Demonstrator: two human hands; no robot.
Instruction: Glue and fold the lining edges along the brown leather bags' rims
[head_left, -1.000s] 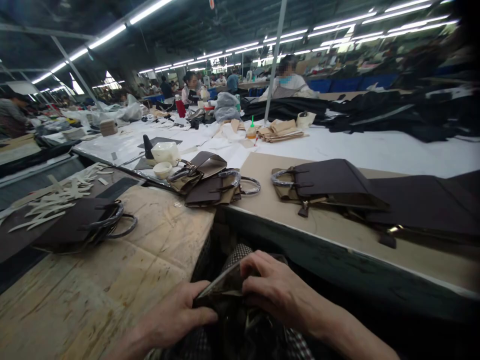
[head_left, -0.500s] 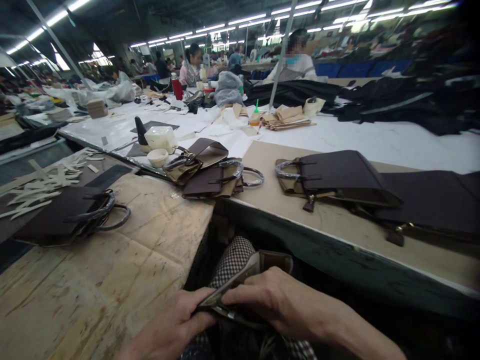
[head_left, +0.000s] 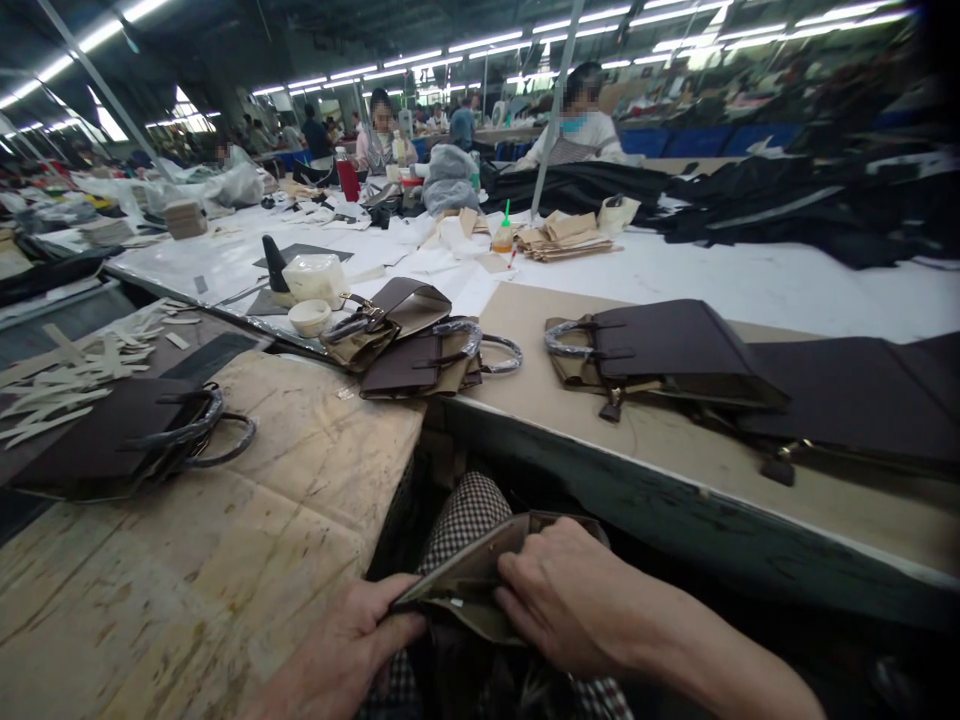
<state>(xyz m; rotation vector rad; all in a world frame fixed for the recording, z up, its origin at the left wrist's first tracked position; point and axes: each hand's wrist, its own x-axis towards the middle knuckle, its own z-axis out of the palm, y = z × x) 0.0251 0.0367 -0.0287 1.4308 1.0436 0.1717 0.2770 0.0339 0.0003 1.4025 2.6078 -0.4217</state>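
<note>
An open dark brown handbag point(head_left: 469, 563) with an olive-tan lining rests on my lap, its mouth facing up. My left hand point(head_left: 352, 635) pinches the bag's left corner between thumb and fingers. Curled over the right part of the opening, my right hand point(head_left: 570, 595) has its fingertips inside against the lining; just what they grip there is hidden. A small white tag point(head_left: 457, 602) shows on the inner edge. The lower part of the bag sinks into shadow.
Similar brown handbags point(head_left: 409, 360) with wrapped handles lie at the table edge, with more at right point(head_left: 675, 345) and left point(head_left: 112, 430). White strips point(head_left: 67, 385), a cream tub point(head_left: 310, 317) and a glue bottle point(head_left: 503, 235) stand around. A co-worker point(head_left: 581, 135) sits across the table.
My right hand has shifted right and slightly up along the bag's opening, its fingers now more curled. The mouth gapes wider. My left hand keeps its corner.
</note>
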